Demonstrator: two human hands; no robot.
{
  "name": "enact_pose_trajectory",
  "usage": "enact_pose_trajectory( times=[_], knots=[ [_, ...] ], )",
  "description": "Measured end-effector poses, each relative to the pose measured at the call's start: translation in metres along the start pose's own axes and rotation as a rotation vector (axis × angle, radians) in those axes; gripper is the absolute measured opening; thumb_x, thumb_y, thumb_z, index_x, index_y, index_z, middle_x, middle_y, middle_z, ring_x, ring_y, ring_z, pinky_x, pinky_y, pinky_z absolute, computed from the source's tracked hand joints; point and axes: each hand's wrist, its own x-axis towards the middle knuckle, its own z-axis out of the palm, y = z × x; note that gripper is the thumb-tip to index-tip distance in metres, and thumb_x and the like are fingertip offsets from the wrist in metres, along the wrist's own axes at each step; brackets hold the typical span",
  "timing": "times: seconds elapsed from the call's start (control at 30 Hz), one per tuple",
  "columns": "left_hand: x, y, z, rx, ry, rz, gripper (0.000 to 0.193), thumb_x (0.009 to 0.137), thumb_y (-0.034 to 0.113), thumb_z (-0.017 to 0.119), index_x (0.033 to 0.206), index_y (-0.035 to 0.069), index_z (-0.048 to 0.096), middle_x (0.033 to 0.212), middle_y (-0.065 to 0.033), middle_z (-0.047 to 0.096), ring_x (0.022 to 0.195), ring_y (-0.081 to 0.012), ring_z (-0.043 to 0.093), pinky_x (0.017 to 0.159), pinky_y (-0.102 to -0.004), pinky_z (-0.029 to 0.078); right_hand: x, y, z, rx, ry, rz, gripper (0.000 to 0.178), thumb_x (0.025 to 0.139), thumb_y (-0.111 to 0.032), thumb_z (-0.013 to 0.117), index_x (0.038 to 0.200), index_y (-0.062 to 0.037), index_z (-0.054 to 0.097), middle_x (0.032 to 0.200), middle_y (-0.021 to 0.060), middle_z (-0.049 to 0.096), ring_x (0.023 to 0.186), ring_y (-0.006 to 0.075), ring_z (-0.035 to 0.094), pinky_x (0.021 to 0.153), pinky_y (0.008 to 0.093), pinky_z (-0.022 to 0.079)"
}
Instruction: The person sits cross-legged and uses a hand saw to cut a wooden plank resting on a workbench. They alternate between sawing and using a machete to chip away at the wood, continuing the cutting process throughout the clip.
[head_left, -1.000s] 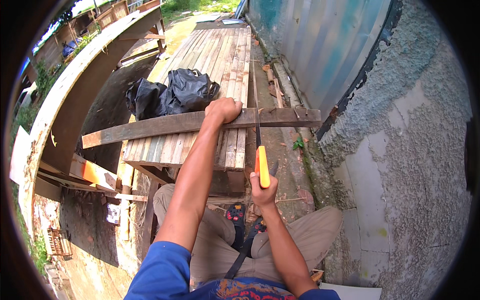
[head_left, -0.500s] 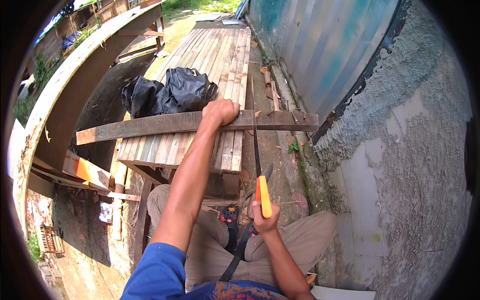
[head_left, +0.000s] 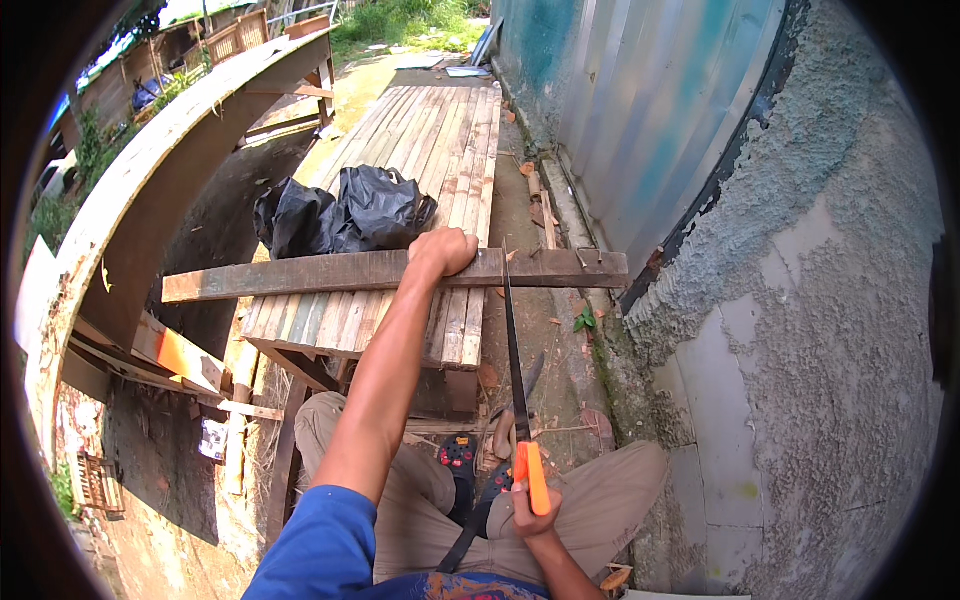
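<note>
Right hand [head_left: 536,512] wrapped around a saw's [head_left: 515,372] orange handle [head_left: 538,480] had drawn back toward the lap within the last second, leaving the blade's far end at the board [head_left: 330,272], apparently late in a pull stroke. Left hand [head_left: 445,251], closed, pressed the board across the bench's [head_left: 440,130] near end, overhanging its right edge. Crumpled black plastic [head_left: 385,212] lay beyond. No lettering was legible on saw or board.

Outdoor yard [head_left: 362,64], guys: sunlit grass [head_left: 400,28] past slatted bench's [head_left: 400,125] far edge, weathered plaster wall [head_left: 830,310] right.
</note>
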Motion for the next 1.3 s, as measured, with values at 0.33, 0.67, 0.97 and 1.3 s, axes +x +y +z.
enact_pose_trajectory(
  times=[0.33,0.67,0.97,1.3],
  knots=[
    [-0.002,0.0,0.006,0.015,0.057,0.03,0.058,0.095,0.044,0.04,0.112,0.002,0.074,0.122,-0.0239,0.068,0.114,-0.0408,0.066,0.099,-0.0492,0.051,0.094,0.018,0.056,0.016,-0.038,0.054,0.028,0.09,-0.01,0.067,0.067,-0.0009,0.055,0.052,0.0111,0.051,0.045,0.025,0.053,0.047,0.0392,0.039],
    [-0.023,0.005,0.016,0.011,0.234,0.081,0.054,0.093,0.043,0.043,0.093,0.001,0.077,0.099,-0.0262,0.072,0.095,-0.0444,0.07,0.088,-0.0522,0.055,0.098,0.023,0.053,0.22,0.018,0.236,0.027,0.091,-0.009,0.064,0.066,-0.0009,0.058,0.054,0.006,0.053,0.049,0.0154,0.051,0.051,0.0349,0.038],
    [-0.002,-0.008,0.017,-0.033,0.266,0.094,0.055,0.093,0.044,0.044,0.091,-0.001,0.076,0.098,-0.0275,0.072,0.093,-0.0449,0.07,0.086,-0.0527,0.055,0.055,0.007,0.028,-0.046,-0.095,-0.011,0.018,0.086,-0.007,0.066,0.07,-0.001,0.06,0.057,0.0113,0.056,0.048,0.0264,0.058,0.051,0.0379,0.045],
    [-0.032,0.009,0.029,0.013,0.36,0.159,0.052,0.092,0.042,0.045,0.086,0.001,0.077,0.087,-0.026,0.072,0.082,-0.0449,0.071,0.079,-0.0535,0.056,0.206,0.001,0.071,0.336,0.096,0.208,0.033,0.095,-0.016,0.067,0.067,-0.0021,0.057,0.056,-0.0014,0.05,0.053,0.0078,0.044,0.05,0.0315,0.034]
  ],
)
